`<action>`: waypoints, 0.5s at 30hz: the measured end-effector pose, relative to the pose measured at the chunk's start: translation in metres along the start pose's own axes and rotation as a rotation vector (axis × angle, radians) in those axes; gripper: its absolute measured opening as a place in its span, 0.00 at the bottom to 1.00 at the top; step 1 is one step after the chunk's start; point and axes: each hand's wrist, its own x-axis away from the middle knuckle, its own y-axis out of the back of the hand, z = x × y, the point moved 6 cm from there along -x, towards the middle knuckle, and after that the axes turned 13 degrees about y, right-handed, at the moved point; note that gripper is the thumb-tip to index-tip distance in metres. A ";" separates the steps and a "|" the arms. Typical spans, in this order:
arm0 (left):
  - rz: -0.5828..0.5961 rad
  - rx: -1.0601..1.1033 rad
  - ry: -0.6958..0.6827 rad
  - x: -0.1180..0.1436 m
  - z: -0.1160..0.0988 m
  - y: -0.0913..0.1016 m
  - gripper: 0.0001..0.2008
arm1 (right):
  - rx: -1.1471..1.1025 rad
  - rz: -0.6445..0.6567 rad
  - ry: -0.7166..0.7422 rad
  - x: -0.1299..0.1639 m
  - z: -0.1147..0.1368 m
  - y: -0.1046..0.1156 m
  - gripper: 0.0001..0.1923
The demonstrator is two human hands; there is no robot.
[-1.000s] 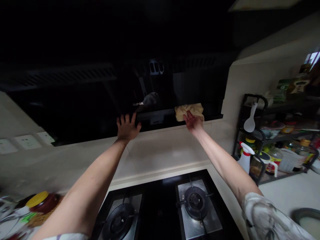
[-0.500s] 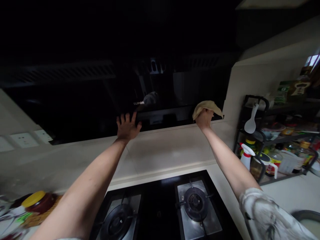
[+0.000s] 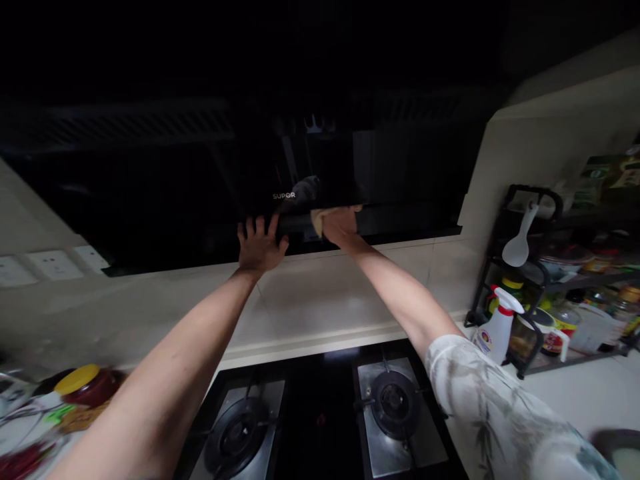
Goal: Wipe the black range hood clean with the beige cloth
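Note:
A black range hood [image 3: 175, 193] with a SUPOR logo fills the upper part of the view. My left hand [image 3: 261, 248] lies flat against its lower front, fingers spread, just below the logo. To the right of it, my right hand [image 3: 342, 225] presses a tan cloth [image 3: 318, 220] to the hood's lower front strip. Part of the cloth is hidden beneath the hand. Reflections show in the glossy panel above both hands.
Below is a black gas stove [image 3: 320, 400] with two burners. On the right stand a white spray bottle [image 3: 496, 328] and a black rack [image 3: 530, 280] of jars, with a white ladle [image 3: 521, 237] hanging. A yellow-lidded jar [image 3: 85, 385] and wall sockets [image 3: 54, 265] are at left.
My right hand has moved left along the hood's lower edge with the cloth, from near its right end to close beside my left hand. The left hand stays in place on the panel.

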 end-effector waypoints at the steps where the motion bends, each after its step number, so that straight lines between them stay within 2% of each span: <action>1: 0.003 0.004 0.001 0.000 0.000 0.000 0.38 | 0.054 0.023 0.036 -0.001 0.004 -0.016 0.15; 4: 0.016 0.012 0.003 0.000 0.000 0.000 0.38 | 0.219 0.110 0.159 -0.004 0.016 -0.047 0.13; 6: 0.017 0.015 0.000 0.000 0.000 0.000 0.38 | 0.304 0.138 0.226 -0.005 0.022 -0.047 0.13; 7: 0.016 0.018 0.000 0.000 0.001 0.000 0.38 | 0.339 0.136 0.249 -0.005 0.024 -0.040 0.13; 10: 0.007 0.027 -0.001 0.000 0.001 0.000 0.38 | 0.442 0.056 0.268 0.000 0.023 0.005 0.09; 12: 0.006 0.023 -0.002 0.000 0.000 0.001 0.38 | 0.590 -0.048 0.236 0.007 0.020 0.051 0.08; 15: 0.009 0.008 0.000 0.000 0.000 0.002 0.38 | 0.882 -0.211 0.080 0.018 0.013 0.131 0.12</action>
